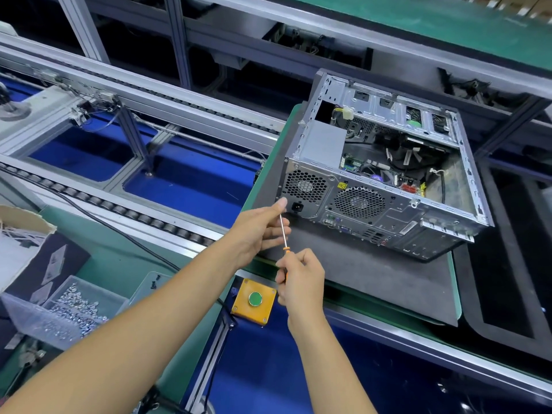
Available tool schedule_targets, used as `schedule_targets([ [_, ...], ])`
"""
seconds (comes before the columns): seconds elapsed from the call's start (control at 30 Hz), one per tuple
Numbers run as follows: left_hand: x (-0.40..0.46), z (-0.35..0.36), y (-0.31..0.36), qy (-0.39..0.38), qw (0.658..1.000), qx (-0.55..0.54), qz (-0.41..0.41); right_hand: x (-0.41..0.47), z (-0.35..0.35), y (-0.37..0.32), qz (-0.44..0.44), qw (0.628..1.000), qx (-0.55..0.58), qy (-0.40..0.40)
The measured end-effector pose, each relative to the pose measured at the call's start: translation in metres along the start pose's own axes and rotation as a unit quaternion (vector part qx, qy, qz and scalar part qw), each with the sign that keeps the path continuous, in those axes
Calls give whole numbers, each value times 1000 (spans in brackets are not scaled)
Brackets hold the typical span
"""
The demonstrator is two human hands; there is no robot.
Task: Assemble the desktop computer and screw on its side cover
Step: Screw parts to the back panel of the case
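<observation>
Right hand [300,282] grips the screwdriver [284,232] handle | left hand [263,227] pinches its shaft near the tip | shaft runs up and away from your right hand toward the computer case [385,174] | case lies just beyond the left fingertips, rear panel facing you, side cover off.

We saw a green counter [388,306], roller tracks [167,225] over blue floor [191,177], and metal posts [80,25].
</observation>
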State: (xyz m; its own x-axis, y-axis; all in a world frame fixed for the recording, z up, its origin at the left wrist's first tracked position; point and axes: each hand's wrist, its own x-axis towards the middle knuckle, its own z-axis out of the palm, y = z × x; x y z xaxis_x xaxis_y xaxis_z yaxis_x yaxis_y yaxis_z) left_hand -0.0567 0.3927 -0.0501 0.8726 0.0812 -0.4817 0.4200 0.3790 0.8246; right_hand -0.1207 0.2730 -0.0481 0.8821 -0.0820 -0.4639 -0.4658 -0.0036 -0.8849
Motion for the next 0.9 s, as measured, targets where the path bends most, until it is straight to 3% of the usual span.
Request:
schedule_targets([
  [0.07,1,5,3,-10,1000,24,2,0,-3,4,-16,999,-19,25],
  [0.23,1,34,7,-42,999,-17,-2,1,-5,-4,36,992,115,32],
  [0.4,-1,59,13,-70,995,-67,11,7,-8,-22,19,986,159,52],
  [0.57,-3,71,24,-97,994,-49,34,7,-8,-27,-17,981,182,60],
  [0.9,3,82,29,-46,997,-51,44,14,-9,-38,-4,984,173,46],
])
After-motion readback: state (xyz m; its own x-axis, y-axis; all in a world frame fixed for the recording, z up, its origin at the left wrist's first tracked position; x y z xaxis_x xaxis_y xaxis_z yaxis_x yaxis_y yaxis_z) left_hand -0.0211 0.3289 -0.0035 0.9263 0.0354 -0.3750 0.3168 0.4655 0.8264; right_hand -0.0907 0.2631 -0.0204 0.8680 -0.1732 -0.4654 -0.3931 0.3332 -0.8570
